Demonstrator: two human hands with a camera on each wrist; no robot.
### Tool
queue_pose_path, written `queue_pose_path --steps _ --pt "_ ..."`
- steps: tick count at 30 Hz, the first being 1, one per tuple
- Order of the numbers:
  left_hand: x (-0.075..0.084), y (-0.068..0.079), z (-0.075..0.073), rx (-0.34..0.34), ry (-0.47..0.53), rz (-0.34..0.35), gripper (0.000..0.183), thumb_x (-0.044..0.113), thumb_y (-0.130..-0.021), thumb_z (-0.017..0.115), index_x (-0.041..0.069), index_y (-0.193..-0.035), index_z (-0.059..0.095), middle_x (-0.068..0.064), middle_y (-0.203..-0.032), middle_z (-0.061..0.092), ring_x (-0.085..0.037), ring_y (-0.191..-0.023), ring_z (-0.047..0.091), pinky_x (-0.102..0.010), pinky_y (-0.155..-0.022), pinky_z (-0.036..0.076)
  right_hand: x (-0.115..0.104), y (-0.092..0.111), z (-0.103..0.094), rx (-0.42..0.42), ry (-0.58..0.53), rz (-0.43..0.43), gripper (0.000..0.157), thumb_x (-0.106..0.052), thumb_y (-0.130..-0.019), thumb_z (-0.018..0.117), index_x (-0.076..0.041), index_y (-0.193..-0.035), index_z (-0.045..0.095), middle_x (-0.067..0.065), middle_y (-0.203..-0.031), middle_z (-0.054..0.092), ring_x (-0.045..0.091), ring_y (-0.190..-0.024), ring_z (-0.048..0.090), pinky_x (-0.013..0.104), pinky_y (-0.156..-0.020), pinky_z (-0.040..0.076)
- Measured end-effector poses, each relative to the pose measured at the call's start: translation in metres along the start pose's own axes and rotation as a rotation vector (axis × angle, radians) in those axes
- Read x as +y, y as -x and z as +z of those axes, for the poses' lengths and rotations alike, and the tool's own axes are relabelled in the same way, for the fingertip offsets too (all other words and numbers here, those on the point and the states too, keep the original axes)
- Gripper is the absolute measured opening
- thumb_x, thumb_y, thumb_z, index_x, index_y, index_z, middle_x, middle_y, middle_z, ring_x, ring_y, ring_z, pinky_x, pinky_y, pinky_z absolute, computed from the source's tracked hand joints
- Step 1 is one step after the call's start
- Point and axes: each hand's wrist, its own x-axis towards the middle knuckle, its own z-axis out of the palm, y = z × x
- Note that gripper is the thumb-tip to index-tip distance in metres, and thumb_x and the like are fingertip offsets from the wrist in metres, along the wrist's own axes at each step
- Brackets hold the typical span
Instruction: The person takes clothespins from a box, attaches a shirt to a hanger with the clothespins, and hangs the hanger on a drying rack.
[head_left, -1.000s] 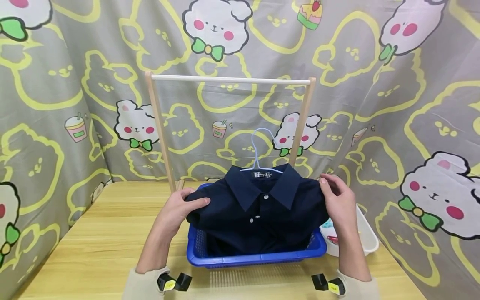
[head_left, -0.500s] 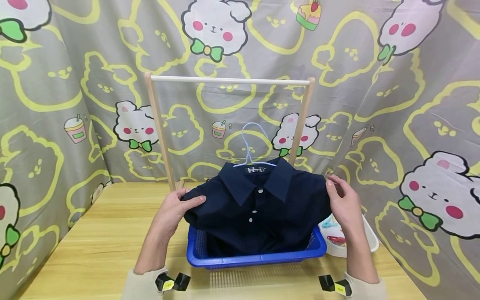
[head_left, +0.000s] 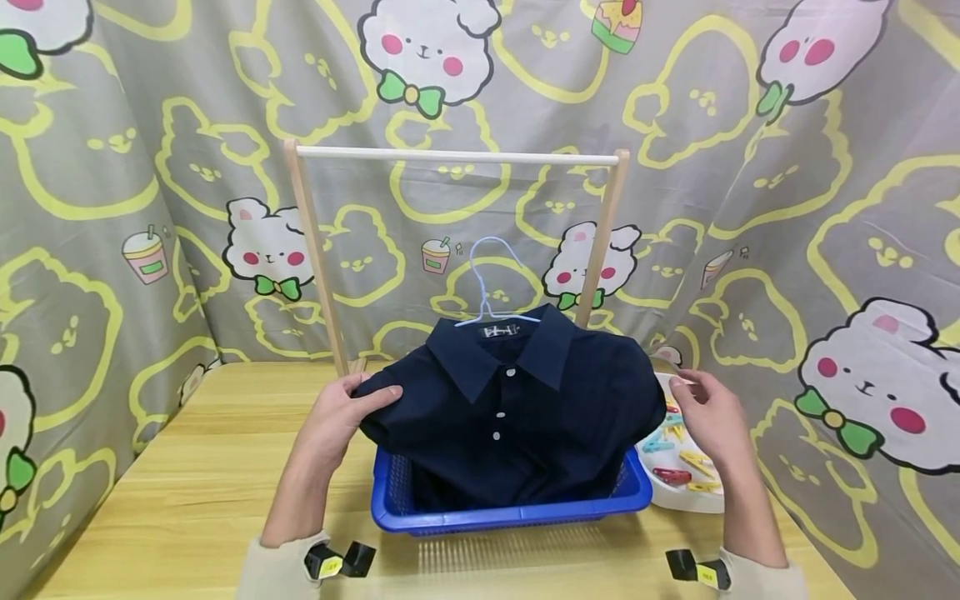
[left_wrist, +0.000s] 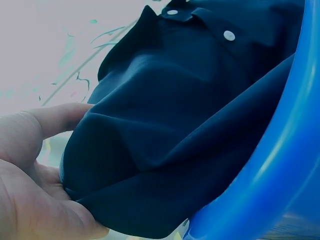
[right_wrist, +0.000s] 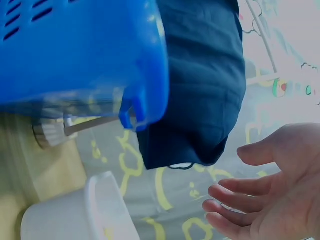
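Here at left, the left hand [head_left: 337,417] pinches one side of a navy collared cloth shirt [head_left: 570,417] between thumb and fingers; a pale-blue wire hanger [head_left: 486,308] sits in the neck, and the shirt spills up out of a blue plastic basket [head_left: 510,519]. Right of that, a white plastic tray [head_left: 690,502] of coloured clips, and the right hand [head_left: 714,421], fingers relaxed, gripping nothing, just clear of the shirt.

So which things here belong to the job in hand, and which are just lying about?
Belongs to the job:
navy shirt, gripped by the left hand
its hanger
blue basket beneath
probably the rack

Apparently just lying about:
white tub
coloured clips inside it
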Motion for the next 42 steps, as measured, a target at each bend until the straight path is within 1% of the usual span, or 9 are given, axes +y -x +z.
queue_pose_path --steps 9,15,18,24,29,33,36,39,42 --pt "0.001 0.001 0.000 0.007 -0.014 -0.023 0.035 0.029 -0.083 0.074 0.000 -0.084 0.054 -0.008 -0.082 0.051 -0.027 -0.097 0.047 -0.037 -0.086 0.037 0.016 -0.008 0.006 -0.011 0.082 -0.031 0.048 -0.036 -0.100 0.043 0.003 -0.126 0.055 0.029 -0.116 0.060 0.045 -0.108 0.054 0.053 -0.085 0.042" --pt "0.001 0.001 -0.001 0.001 0.008 -0.019 0.034 0.029 -0.084 0.074 0.000 -0.085 0.055 -0.007 -0.081 0.052 -0.026 -0.098 0.047 -0.037 -0.086 0.038 0.029 -0.013 0.011 -0.061 0.097 -0.033 0.047 -0.037 -0.098 0.047 0.003 -0.119 0.059 0.027 -0.113 0.062 0.043 -0.105 0.057 0.050 -0.084 0.043" --pt "0.001 0.002 -0.001 -0.002 0.011 -0.018 0.034 0.029 -0.084 0.074 0.000 -0.085 0.055 -0.006 -0.079 0.052 -0.025 -0.098 0.048 -0.036 -0.086 0.038 0.036 -0.015 0.014 -0.103 0.126 -0.033 0.046 -0.036 -0.098 0.049 0.004 -0.117 0.060 0.027 -0.112 0.063 0.042 -0.103 0.059 0.049 -0.083 0.045" --pt "-0.001 0.001 -0.002 -0.023 0.017 0.008 0.033 0.027 -0.084 0.073 0.001 -0.083 0.054 -0.006 -0.078 0.052 -0.025 -0.097 0.048 -0.037 -0.087 0.037 0.049 -0.021 0.017 -0.214 0.178 -0.022 0.037 -0.026 -0.094 0.054 0.007 -0.109 0.062 0.025 -0.104 0.064 0.038 -0.092 0.060 0.047 -0.078 0.046" --pt "-0.002 -0.001 -0.002 -0.026 0.012 0.008 0.034 0.028 -0.084 0.073 0.000 -0.084 0.054 -0.007 -0.080 0.053 -0.026 -0.097 0.048 -0.037 -0.088 0.037 0.057 -0.022 0.021 -0.333 0.199 0.008 0.030 -0.023 -0.090 0.061 0.003 -0.102 0.067 0.020 -0.100 0.065 0.031 -0.088 0.058 0.045 -0.077 0.046" --pt "-0.001 0.000 -0.002 -0.020 -0.001 -0.004 0.035 0.029 -0.083 0.074 0.000 -0.086 0.054 -0.007 -0.081 0.052 -0.026 -0.095 0.048 -0.037 -0.087 0.037 0.059 -0.021 0.022 -0.395 0.214 0.004 0.021 -0.018 -0.089 0.061 0.001 -0.095 0.069 0.015 -0.094 0.067 0.030 -0.088 0.059 0.048 -0.080 0.046" --pt "0.000 0.000 -0.002 -0.023 0.000 0.001 0.034 0.028 -0.084 0.074 0.000 -0.085 0.054 -0.007 -0.080 0.051 -0.026 -0.094 0.048 -0.036 -0.086 0.038 0.059 -0.021 0.023 -0.423 0.224 0.012 0.018 -0.016 -0.086 0.064 0.000 -0.092 0.068 0.013 -0.093 0.066 0.029 -0.086 0.059 0.046 -0.080 0.046" --pt "0.001 0.001 -0.002 -0.029 0.005 0.010 0.033 0.027 -0.084 0.073 0.000 -0.084 0.054 -0.006 -0.078 0.051 -0.025 -0.094 0.047 -0.036 -0.085 0.038 0.060 -0.021 0.023 -0.448 0.236 0.034 0.023 -0.017 -0.083 0.069 0.001 -0.096 0.067 0.012 -0.093 0.065 0.026 -0.084 0.058 0.042 -0.077 0.047" --pt "0.001 0.001 -0.002 -0.027 -0.003 0.010 0.033 0.028 -0.084 0.073 0.000 -0.084 0.054 -0.006 -0.079 0.051 -0.026 -0.094 0.047 -0.036 -0.085 0.038 0.062 -0.020 0.025 -0.482 0.235 0.063 0.024 -0.013 -0.081 0.069 0.003 -0.098 0.066 0.012 -0.091 0.064 0.024 -0.078 0.058 0.039 -0.071 0.048"
